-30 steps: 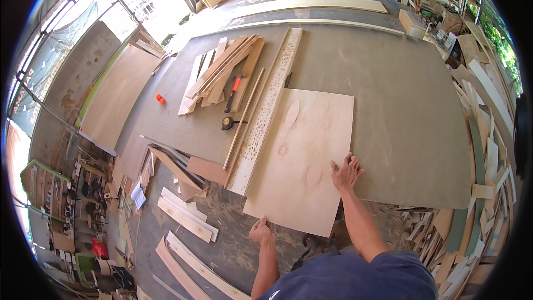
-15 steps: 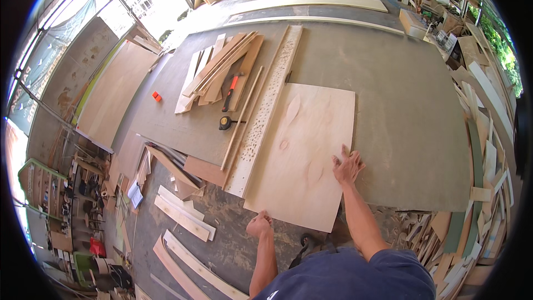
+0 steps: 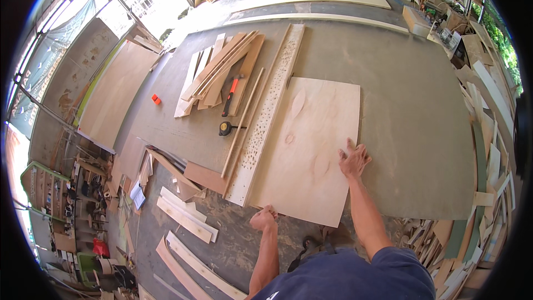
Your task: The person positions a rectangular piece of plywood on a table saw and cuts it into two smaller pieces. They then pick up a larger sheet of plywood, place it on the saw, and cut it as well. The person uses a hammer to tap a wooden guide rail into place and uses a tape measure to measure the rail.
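Note:
A pale plywood panel (image 3: 316, 144) lies flat on the large grey-brown worktable, its near end reaching past the table's front edge. My left hand (image 3: 264, 218) is closed at the panel's near edge, by the left corner, and appears to pinch it. My right hand (image 3: 354, 159) lies on the panel's right edge with fingers spread. Along the panel's left side runs a long pale board (image 3: 265, 122) dotted with many holes. Beside that board are a thin wooden strip (image 3: 242, 122), a black and yellow tape measure (image 3: 225, 128) and a hammer (image 3: 230, 97) with an orange and black handle.
Stacked wood strips (image 3: 216, 72) lie at the table's far left, near a small orange object (image 3: 156, 99). Offcuts (image 3: 183, 219) cover the floor at left. Scrap wood (image 3: 488, 189) is heaped along the right. Long boards (image 3: 311, 0) stretch beyond the table.
The plywood panel has slid a little away from me, along the holed board. Both hands have moved forward with it, keeping their places on its edges.

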{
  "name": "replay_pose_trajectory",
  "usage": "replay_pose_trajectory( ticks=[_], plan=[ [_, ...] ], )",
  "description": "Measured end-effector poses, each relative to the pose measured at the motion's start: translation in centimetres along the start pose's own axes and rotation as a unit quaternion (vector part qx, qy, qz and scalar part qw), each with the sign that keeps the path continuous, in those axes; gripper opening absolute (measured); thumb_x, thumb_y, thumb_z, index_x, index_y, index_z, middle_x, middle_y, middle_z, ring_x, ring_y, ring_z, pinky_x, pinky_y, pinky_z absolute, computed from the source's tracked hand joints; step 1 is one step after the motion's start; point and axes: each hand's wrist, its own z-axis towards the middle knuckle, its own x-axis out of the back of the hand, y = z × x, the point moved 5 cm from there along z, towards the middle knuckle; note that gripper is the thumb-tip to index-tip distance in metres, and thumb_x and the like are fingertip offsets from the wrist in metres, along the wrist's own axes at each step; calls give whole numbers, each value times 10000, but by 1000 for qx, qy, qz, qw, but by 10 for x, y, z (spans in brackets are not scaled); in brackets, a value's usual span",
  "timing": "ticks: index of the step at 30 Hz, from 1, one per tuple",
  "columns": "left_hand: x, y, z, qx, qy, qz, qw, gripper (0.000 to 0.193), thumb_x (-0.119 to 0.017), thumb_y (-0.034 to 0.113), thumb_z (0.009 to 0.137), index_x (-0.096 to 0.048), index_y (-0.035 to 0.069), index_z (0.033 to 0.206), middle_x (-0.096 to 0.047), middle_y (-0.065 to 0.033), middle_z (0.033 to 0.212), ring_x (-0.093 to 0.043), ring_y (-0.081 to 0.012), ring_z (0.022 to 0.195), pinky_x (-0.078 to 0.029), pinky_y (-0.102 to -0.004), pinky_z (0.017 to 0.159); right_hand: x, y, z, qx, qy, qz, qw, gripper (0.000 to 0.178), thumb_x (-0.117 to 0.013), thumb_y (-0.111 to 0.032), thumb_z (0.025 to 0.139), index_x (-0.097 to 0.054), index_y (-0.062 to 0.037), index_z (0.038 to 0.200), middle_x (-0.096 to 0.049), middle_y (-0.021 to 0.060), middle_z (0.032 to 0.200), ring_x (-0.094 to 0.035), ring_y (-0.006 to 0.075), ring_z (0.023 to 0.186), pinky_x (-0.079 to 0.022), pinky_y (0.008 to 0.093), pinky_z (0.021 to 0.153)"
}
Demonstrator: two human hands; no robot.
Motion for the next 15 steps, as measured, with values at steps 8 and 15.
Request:
replay_pose_trajectory(
  ticks=[8, 15],
  plan=[
    [-29, 8, 4, 22, -6, 11, 1000, 204, -784, -35, 804, -618, -90, 699, -665, -156, 656, -610, -208, 457, -491, -307, 398, -1, -4, 30, -2, 8, -11, 1000, 601, -677, -485, 931, -568, -263, 1478, -461, 97, 1173, -444, 265, 1169, -285, 556, 1016],
    [-54, 12, 7, 21, 0, 22, 1000, 212, -798, -45, 797, -613, -87, 705, -671, -169, 670, -612, -206, 464, -500, -309, 403, 0, -6, 55, -5, 0, -15, 1000, 604, -678, -480, 932, -566, -256, 1481, -469, 93, 1156, -446, 255, 1153, -283, 541, 1002]
  ],
)
